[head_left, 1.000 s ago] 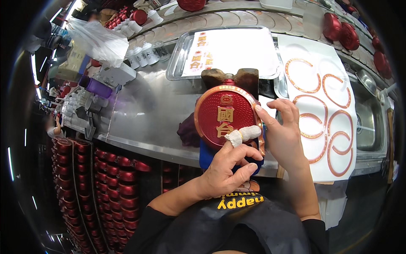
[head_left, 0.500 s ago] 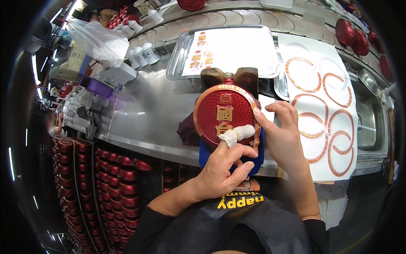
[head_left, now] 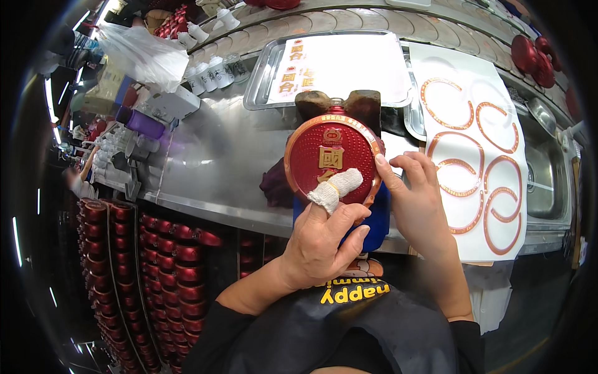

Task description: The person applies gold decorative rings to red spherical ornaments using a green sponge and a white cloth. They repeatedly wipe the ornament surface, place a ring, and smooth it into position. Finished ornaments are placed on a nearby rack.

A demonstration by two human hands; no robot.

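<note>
A round red bottle (head_left: 311,161) with gold raised characters leans face-up against a dark two-lobed rest (head_left: 364,106). An orange-gold decal strip (head_left: 299,138) runs round its rim. My left hand (head_left: 316,242) is at the lower front of the bottle, its stretched index finger in a white cloth finger cover (head_left: 339,187) bound with a band. That finger lies across the bottle's lower face, hiding part of the lower character. At the right rim, my right hand (head_left: 416,196) touches the edge with its thumb, other fingers bent and apart. Neither hand grasps anything.
White paper (head_left: 492,240) with several curved orange strips lies to the right, before a sink (head_left: 543,190). Behind the bottle, a metal tray (head_left: 256,93) holds a decal sheet. A conveyor (head_left: 349,23) curves behind it. Racks of red bottles (head_left: 187,274) stand lower left.
My left covered finger has moved up and inward from the lower right rim. The strip's lower right end now lies closer to the rim. Red bottles on the conveyor have shifted.
</note>
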